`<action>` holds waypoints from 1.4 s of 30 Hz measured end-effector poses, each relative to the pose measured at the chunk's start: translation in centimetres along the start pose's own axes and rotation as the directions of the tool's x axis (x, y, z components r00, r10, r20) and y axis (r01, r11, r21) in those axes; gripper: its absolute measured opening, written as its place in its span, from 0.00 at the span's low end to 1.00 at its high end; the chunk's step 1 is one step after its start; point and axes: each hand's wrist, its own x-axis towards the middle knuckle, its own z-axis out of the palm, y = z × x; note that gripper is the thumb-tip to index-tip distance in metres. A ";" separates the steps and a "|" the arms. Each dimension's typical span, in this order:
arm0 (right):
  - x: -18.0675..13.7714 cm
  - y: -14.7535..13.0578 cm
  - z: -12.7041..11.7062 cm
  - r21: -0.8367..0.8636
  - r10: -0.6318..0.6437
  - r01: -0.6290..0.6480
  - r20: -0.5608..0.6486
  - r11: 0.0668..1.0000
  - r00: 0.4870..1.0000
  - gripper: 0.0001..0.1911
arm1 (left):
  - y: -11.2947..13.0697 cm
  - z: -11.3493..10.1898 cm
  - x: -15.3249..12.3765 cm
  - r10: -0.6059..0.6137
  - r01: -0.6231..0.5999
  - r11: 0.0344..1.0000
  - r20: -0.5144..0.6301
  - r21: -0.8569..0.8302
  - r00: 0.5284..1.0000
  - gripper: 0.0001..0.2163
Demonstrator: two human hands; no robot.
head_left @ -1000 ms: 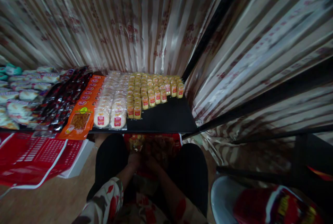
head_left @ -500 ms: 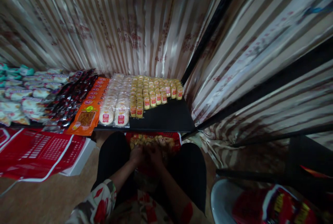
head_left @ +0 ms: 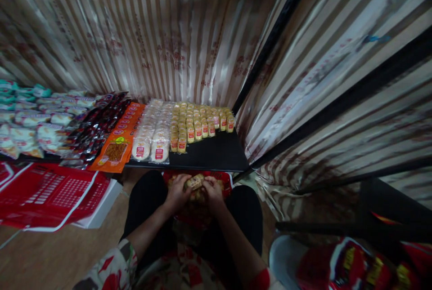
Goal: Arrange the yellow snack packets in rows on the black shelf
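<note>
Between my hands is a small wrapped snack (head_left: 195,182), yellowish with a printed label, tilted slightly. My left hand (head_left: 177,194) pinches its left end, and my right hand (head_left: 213,194) has its fingers closed on the right end. Below them, between my knees, an open red bag (head_left: 230,181) holds many more small wrapped pieces, partly covered by my hands. Rows of similar yellow snack packets (head_left: 198,129) stand on the black shelf (head_left: 216,153) just ahead.
White round wrapped biscuits (head_left: 159,148), an orange packet (head_left: 114,153), dark packets (head_left: 97,123) and white packets (head_left: 30,117) line the shelf leftward. A red bag (head_left: 64,195) hangs below its left side. Right of me are a grey tub (head_left: 285,258) and a black metal post (head_left: 273,47).
My hands have risen slightly and moved apart, and the small wrapped snack now shows between them. Earlier they were close together over the bag. The view has shifted a little.
</note>
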 end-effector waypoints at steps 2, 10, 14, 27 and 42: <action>-0.4 -1.1 0.4 0.051 0.006 -0.005 -0.009 0.999 1.000 0.15 | 0.3 -0.4 -0.2 0.059 -0.058 0.997 0.004 -0.041 0.998 0.20; -1.8 -4.3 1.1 0.151 0.035 -0.046 0.073 0.987 0.997 0.17 | 0.8 -1.8 -0.8 0.211 -0.210 0.978 0.046 -0.016 0.976 0.26; -1.7 -4.6 1.3 0.112 0.069 -0.083 0.120 0.990 0.990 0.17 | 1.1 -2.4 -0.3 0.218 -0.218 0.976 -0.001 0.008 0.976 0.20; -1.6 -7.1 0.2 -0.494 -0.496 0.626 0.383 0.603 0.779 0.17 | 2.2 -5.2 2.1 0.161 -0.161 0.987 0.019 0.010 0.987 0.15; 3.7 -7.0 2.9 -0.334 -0.331 0.402 0.250 0.853 0.910 0.16 | 3.4 -3.3 5.9 -0.007 -0.081 0.899 -0.198 -0.430 0.980 0.19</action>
